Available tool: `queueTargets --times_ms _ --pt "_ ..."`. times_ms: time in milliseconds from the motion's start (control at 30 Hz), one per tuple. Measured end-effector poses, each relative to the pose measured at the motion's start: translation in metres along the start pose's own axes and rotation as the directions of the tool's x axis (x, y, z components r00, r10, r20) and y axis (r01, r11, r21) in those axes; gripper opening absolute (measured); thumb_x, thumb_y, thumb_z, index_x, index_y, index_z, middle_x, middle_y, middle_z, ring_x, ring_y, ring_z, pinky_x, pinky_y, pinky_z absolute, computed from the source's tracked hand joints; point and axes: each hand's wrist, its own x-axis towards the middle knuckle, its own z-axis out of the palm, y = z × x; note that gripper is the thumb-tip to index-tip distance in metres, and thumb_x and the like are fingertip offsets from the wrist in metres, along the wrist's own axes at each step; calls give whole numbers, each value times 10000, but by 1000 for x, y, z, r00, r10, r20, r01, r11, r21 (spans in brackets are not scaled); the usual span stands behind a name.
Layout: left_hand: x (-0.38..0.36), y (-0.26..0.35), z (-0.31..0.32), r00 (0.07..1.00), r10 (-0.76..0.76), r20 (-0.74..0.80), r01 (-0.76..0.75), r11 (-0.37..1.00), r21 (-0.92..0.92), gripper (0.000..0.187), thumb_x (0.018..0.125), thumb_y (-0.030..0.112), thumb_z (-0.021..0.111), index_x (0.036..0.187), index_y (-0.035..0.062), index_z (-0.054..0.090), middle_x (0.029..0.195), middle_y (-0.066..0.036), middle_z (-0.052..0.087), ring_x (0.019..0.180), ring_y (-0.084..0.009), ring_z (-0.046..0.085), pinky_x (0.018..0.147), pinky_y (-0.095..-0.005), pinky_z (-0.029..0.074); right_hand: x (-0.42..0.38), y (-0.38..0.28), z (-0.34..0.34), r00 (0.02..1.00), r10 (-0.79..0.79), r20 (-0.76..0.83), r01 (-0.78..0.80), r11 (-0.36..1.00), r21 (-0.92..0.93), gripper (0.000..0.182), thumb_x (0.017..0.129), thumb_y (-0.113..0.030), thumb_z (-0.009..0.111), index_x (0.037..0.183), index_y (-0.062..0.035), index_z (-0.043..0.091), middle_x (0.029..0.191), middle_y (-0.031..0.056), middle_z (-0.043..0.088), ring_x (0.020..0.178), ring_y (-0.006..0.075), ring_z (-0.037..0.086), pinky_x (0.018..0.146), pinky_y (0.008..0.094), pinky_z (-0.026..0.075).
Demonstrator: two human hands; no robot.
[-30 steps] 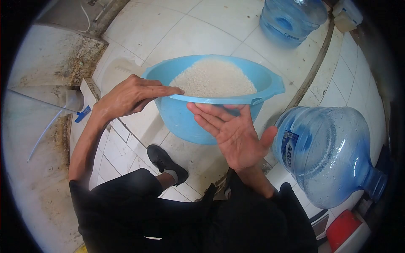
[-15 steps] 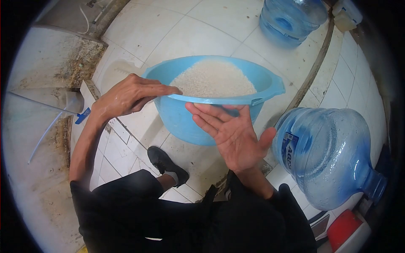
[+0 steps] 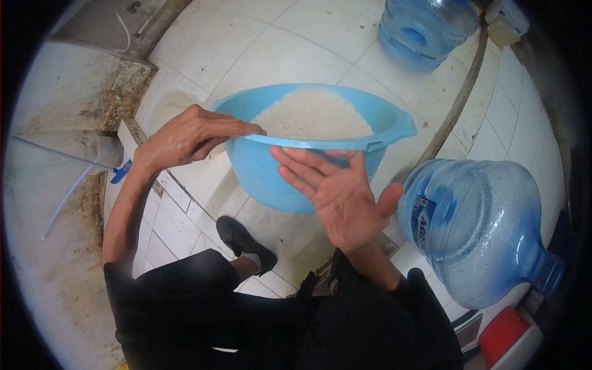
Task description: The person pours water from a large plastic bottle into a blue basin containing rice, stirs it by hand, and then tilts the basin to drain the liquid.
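Note:
A light blue plastic basin [image 3: 265,179] stands in front of me, tilted slightly toward me. White grains that look like rice [image 3: 314,117] are heaped inside it. My left hand [image 3: 194,137] is closed on the near-left part of the basin's rim, its fingertips over the edge. Under the near rim, my right hand [image 3: 345,200] is turned palm up with its fingers stretched out. Those fingertips reach beneath the rim against the basin's outer side, and the thumb sticks out to the right. The basin's underside is out of sight.
A large clear blue water bottle [image 3: 475,228] lies at the right, close to my right hand. Another water bottle [image 3: 419,37] is at the far right. At the left are a stained wall [image 3: 68,80] and a thin rod with a blue end [image 3: 121,171]. White tiles cover the floor.
Almost nothing differs. The basin's far rim appears very slightly lower in view, and both hands keep their places at the near rim.

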Motion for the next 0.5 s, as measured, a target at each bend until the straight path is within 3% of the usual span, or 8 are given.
queueTargets --times_ms 300,367,400,467,500 --pt "1 -10 2 997 68 -48 -68 998 -6 393 871 -57 574 1207 102 702 1042 -98 751 756 -233 721 606 -370 519 5 0 2 1000 4 -23 -4 1000 -1 1100 795 -865 496 1512 -89 187 1515 450 225 1430 638 133 1201 669 64" --pt "2 -8 -1 995 84 -60 -85 996 -12 391 874 -54 573 1210 102 700 1032 -101 751 739 -224 719 607 -367 522 7 -2 3 1000 -14 13 15 998 -67 929 881 -774 489 1400 -48 231 1490 444 268 1429 598 224 1193 674 145" --pt "2 -6 -3 1000 20 -13 -20 1000 -18 390 875 -56 570 1204 104 704 1010 -101 752 698 -204 704 588 -355 518 6 -2 4 1000 -14 14 15 998 -67 929 881 -774 489 1400 -48 231 1490 444 268 1429 598 224 1193 674 145" --pt "-1 -2 -2 998 -43 35 44 999 -22 389 875 -59 567 1198 106 707 987 -101 753 657 -184 689 569 -344 514 1 -2 5 997 29 -65 -33 997 -66 1139 769 -871 527 1531 -105 166 1513 437 254 1425 638 154 1198 671 93" --pt "-4 0 1 995 -67 77 69 998 -16 479 827 -62 596 1252 142 684 916 -80 726 658 -182 681 565 -344 529 -4 -3 6 997 28 -65 -32 997 -65 1139 769 -871 527 1531 -105 166 1513 437 254 1425 638 154 1198 671 93"
